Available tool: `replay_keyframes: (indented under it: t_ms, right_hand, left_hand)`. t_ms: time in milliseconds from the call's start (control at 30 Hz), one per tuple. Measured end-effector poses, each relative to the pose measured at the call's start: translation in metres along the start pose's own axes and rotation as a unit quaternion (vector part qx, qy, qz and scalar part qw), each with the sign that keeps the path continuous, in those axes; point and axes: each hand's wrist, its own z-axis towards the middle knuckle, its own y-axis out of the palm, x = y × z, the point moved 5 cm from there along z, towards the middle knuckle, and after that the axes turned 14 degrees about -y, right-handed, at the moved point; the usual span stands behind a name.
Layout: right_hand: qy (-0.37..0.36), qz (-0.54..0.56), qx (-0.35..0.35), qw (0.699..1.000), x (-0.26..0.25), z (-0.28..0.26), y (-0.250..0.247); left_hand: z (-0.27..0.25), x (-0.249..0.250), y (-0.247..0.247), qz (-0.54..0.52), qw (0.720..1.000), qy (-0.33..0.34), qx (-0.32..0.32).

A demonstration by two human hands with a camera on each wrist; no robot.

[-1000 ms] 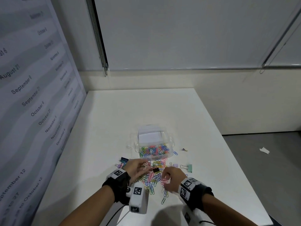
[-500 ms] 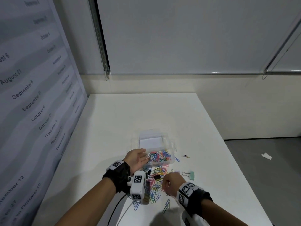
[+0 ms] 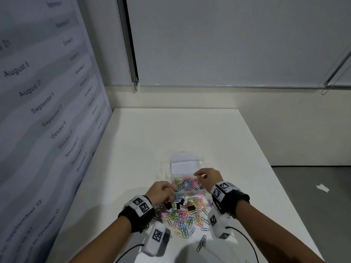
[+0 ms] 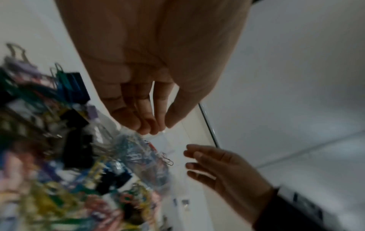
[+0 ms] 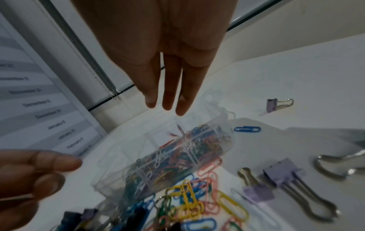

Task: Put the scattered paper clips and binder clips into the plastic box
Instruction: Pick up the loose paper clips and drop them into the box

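The clear plastic box (image 3: pixel 190 192) stands open on the white table, its front part full of coloured paper clips. My right hand (image 3: pixel 206 176) hovers over its right side with straight fingers (image 5: pixel 168 93), and a few clips are dropping beneath them into the box (image 5: pixel 162 157). My left hand (image 3: pixel 161 192) is at the box's front left corner, fingers bunched against the thumb (image 4: pixel 158 125), with nothing visible between them. Loose paper clips (image 3: pixel 182 215) and black binder clips (image 3: pixel 190 208) lie scattered in front of the box. Purple binder clips (image 5: pixel 280 171) lie to the right.
A printed banner wall (image 3: pixel 47 111) runs along the table's left side. The table's right edge (image 3: pixel 284 186) drops to a grey floor with a paper scrap (image 3: pixel 322 187). Another purple binder clip (image 5: pixel 271 104) and a blue paper clip (image 5: pixel 247 129) lie right of the box.
My right hand has risen from the pile to above the box and opened its fingers. My left hand has drawn back from over the box to its front left corner.
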Motion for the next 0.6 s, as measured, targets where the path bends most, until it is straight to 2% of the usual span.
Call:
replay_keyframes:
  t_ms: [67,133,200,267,367,500,600]
  right_hand:
    - [-0.01,-0.017,-0.022,1.0,0.001,-0.007,0.007]
    - [-0.025,-0.043,-0.064,0.997,0.003,-0.017,0.016]
    - [-0.038,-0.05,-0.101,0.993,0.006,-0.027,0.026]
    - [-0.046,-0.066,-0.145,0.986,0.008,-0.036,0.037]
    - [-0.052,-0.115,-0.197,0.972,0.012,-0.044,0.055]
    - [-0.006,-0.11,-0.164,0.98,0.023,-0.045,0.065]
    - [0.023,-0.093,-0.149,0.984,0.031,-0.047,0.064]
  left_hand:
    - [0.0,-0.013,0.004,0.133,0.991,0.022,-0.009]
    - [-0.002,-0.026,0.011,0.254,0.966,0.031,-0.027]
    - [-0.003,-0.031,0.02,0.327,0.943,0.047,-0.032]
    - [-0.004,-0.028,0.028,0.368,0.927,0.075,-0.01]
    - [-0.003,-0.02,0.038,0.374,0.921,0.102,0.045]
    - [0.002,-0.015,0.044,0.369,0.919,0.097,0.099]
    - [0.003,-0.017,0.053,0.429,0.89,0.112,0.106]
